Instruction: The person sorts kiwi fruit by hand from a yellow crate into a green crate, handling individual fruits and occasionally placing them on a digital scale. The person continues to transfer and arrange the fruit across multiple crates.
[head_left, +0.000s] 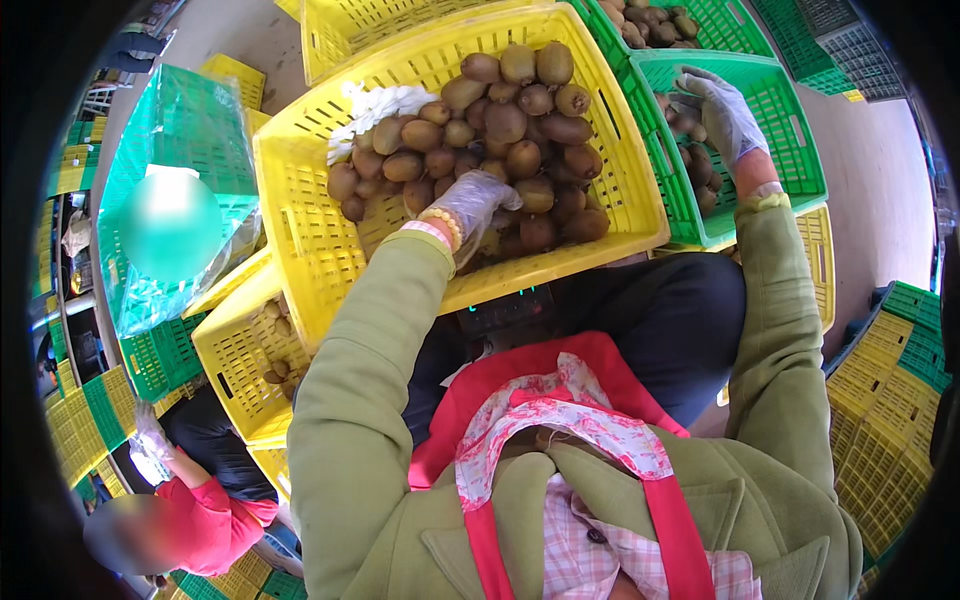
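Note:
A large yellow plastic crate (315, 232) sits before me, with a heap of brown kiwifruit (505, 122) in it. My left hand (476, 202), in a clear plastic glove, reaches in over the near part of the heap. Its fingertips touch or nearly touch the kiwifruit; whether one is in the grasp is hidden. At the right, my right hand (724, 112), gloved too, is above a green plastic crate (784, 135) with its fingers apart. Nothing shows in it. Several kiwifruit (699, 165) lie in that green crate, partly behind the hand. White foam netting (382, 109) lies in the yellow crate's far left corner.
A digital display (504, 309) glows under the yellow crate's near edge. Another green crate (731, 30) holds kiwifruit at the far right. Plastic-wrapped green crates (180, 112) stand at left, near a yellow crate (225, 375) with some kiwifruit. A co-worker (217, 517) sits at lower left.

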